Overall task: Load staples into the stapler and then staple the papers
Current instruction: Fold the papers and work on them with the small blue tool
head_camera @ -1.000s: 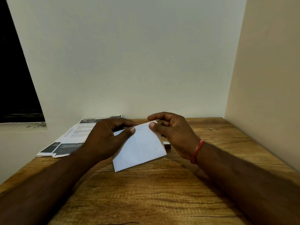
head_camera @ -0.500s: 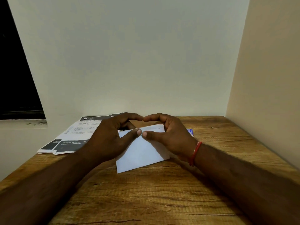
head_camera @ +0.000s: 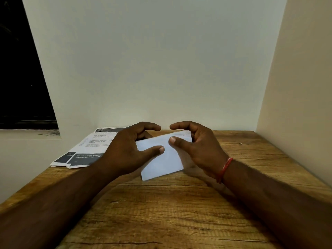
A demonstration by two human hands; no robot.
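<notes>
Folded white paper sheet (head_camera: pixel 162 155) — light, limp, crease-prone — pinched by left hand (head_camera: pixel 124 150) at 9 o'clock, right hand (head_camera: pixel 197 146) at 3 o'clock.

Folded white paper (head_camera: pixel 161 157) tilted on table; printed sheets (head_camera: pixel 88 148) flat, left.

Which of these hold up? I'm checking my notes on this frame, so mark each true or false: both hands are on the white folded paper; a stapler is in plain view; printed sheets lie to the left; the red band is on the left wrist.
1. Both hands are on the white folded paper. True: the left hand and right hand each rest a thumb on the white folded paper.
2. A stapler is in plain view. False: none shows.
3. Printed sheets lie to the left. True: the printed sheets lie on the wooden table.
4. The red band is on the left wrist. False: the red band is on the right wrist.
</notes>
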